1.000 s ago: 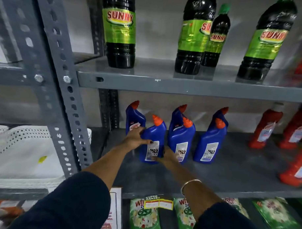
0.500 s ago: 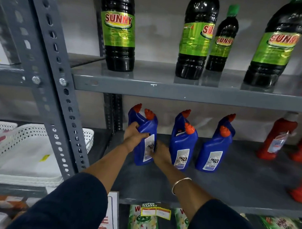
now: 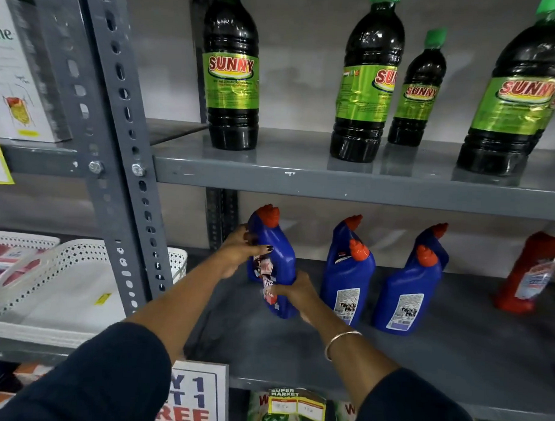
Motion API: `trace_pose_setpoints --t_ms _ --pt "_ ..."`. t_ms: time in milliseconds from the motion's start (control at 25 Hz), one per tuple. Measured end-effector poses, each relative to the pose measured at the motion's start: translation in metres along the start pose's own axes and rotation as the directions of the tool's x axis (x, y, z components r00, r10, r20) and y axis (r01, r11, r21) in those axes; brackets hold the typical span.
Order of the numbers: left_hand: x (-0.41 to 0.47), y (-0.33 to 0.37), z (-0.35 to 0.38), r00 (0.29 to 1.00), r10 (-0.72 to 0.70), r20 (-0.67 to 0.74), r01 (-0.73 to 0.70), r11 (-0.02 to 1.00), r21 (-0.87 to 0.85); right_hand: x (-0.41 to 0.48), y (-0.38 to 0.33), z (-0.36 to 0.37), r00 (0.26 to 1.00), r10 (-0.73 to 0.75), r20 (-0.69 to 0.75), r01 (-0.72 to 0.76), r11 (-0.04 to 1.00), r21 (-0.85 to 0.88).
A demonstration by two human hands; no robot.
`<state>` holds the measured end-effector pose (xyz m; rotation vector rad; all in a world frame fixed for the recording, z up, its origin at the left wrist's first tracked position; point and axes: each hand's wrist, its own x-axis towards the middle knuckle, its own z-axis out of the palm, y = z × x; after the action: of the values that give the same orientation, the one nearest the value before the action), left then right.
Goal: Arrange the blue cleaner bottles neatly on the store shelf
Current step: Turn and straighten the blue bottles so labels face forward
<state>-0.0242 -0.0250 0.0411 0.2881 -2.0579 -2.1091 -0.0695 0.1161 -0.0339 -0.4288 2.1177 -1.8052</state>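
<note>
A blue cleaner bottle (image 3: 280, 261) with an orange cap stands at the left end of the grey middle shelf (image 3: 296, 352), its label turned to the left. My left hand (image 3: 240, 253) grips its upper body and my right hand (image 3: 295, 293) holds its lower part. Another blue bottle may stand hidden right behind it. To the right stand two pairs of blue bottles, one bottle behind the other: the middle pair (image 3: 347, 282) and the right pair (image 3: 408, 293).
Red bottles (image 3: 528, 275) stand at the shelf's right end. Dark green-labelled Sunny bottles (image 3: 232, 76) fill the shelf above. A grey perforated upright (image 3: 127, 161) borders the left, with a white perforated basket (image 3: 63, 281) beyond it. Green packets sit on the shelf below.
Both hands have slid the front left bottle back and to the left, turning its label sideways. It now hides the bottle that stood behind it. The view has moved closer.
</note>
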Motion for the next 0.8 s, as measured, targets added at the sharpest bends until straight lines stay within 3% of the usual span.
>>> trace_pose_setpoints --t_ms 120,240,440,800 --pt "0.004 -0.004 -0.011 0.993 -0.027 0.113 0.018 0.997 0.079 0.001 0.004 -0.010 0.986 0.005 0.167 -0.007 1.000 0.014" --pt "0.010 -0.015 0.000 0.996 0.060 0.059 -0.072 0.970 0.233 0.003 0.014 -0.014 0.992 -0.004 0.129 0.001 1.000 0.025" --pt "0.012 -0.041 0.013 0.975 0.197 -0.106 -0.153 0.934 0.324 0.011 0.026 -0.021 0.995 0.013 0.094 -0.008 0.999 -0.051" --pt "0.014 -0.047 0.015 0.969 0.248 -0.016 -0.220 0.885 0.410 0.012 0.021 -0.019 0.997 0.068 0.037 -0.056 0.965 -0.256"
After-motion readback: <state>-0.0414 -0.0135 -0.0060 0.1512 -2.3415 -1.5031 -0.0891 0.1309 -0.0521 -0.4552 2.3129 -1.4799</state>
